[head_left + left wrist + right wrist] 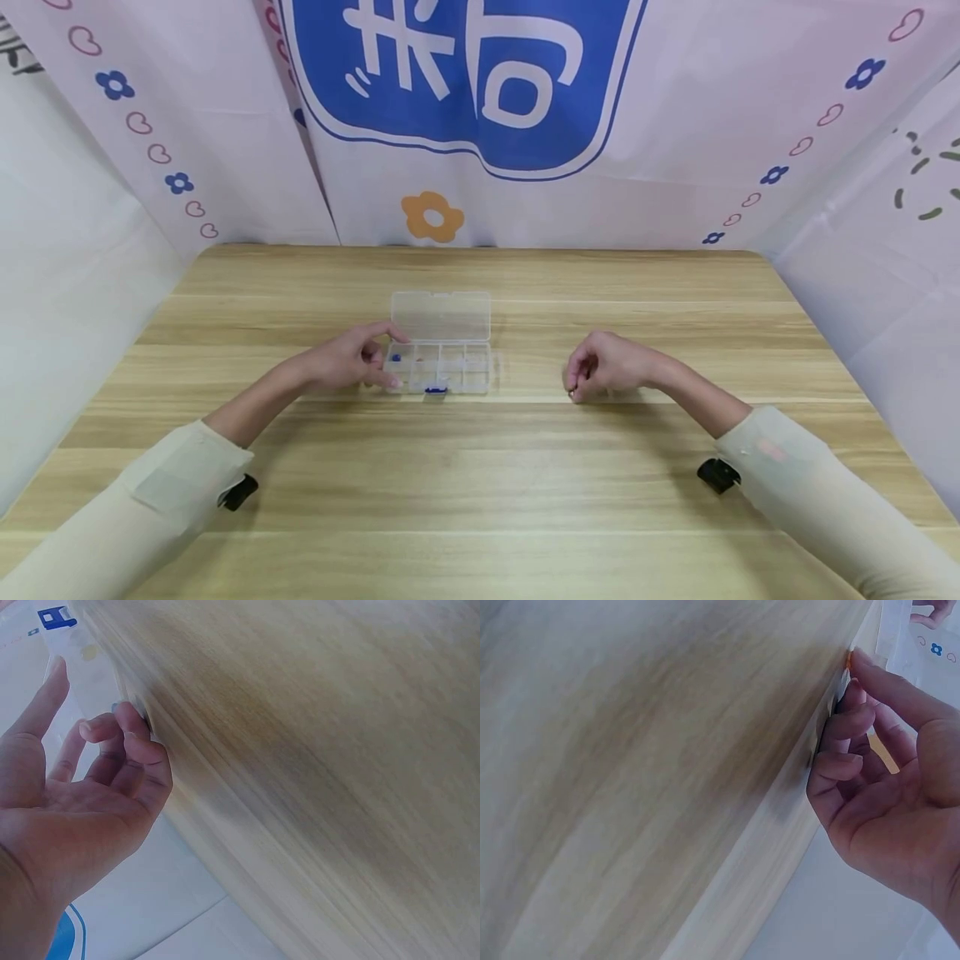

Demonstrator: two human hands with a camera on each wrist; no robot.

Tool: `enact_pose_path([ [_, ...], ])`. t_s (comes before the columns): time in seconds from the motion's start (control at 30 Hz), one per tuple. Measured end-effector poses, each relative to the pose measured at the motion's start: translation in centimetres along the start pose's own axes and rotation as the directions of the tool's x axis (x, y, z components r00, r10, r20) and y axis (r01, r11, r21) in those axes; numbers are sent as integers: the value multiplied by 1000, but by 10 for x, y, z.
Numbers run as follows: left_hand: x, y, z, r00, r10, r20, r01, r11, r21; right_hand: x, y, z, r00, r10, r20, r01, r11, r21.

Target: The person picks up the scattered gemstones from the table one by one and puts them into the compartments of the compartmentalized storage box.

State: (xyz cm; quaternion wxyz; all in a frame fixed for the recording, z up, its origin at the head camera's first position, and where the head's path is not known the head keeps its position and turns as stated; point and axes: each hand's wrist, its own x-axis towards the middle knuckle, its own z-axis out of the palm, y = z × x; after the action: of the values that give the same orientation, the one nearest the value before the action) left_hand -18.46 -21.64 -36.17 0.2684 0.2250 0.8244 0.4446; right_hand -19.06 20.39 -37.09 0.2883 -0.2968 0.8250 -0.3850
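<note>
In the head view, a clear plastic compartment box [450,377] lies on the table with its clear lid [441,317] folded back. A small blue piece [396,357] sits in the back left compartment, and a blue latch [435,390] marks the front edge. My left hand [348,357] holds the box's left end, index finger near the hinge and thumb at the front corner. To the right of the box, my right hand [611,365] pinches a tiny orange piece [849,660] between thumb and fingertip, close over the tabletop. The fingers hide most of this piece.
The wooden table [480,483] extends around the box and both hands. Behind it hangs a white cloth [637,200] with a blue printed sign and an orange flower. White sheets flank the table left and right. A black wrist mount [718,475] sits under the right sleeve.
</note>
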Motion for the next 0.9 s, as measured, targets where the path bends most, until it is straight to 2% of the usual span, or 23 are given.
enact_pose_path([
  [0.27,0,0,0,1000,9,0,-9,1000,7,-1,0,-1,1000,-14,-10,15,1000,11],
  [0.53,1,-2,0,1000,6,0,-6,1000,13,1,2,-1,994,-2,-114,4,1000,12],
  [0.73,0,-2,0,1000,2,1,-2,1000,9,2,1,-1,980,4,-200,-6,1000,-10],
  [0.9,1,-2,0,1000,5,4,-5,1000,5,3,0,-1,973,-14,-230,12,1000,-11],
])
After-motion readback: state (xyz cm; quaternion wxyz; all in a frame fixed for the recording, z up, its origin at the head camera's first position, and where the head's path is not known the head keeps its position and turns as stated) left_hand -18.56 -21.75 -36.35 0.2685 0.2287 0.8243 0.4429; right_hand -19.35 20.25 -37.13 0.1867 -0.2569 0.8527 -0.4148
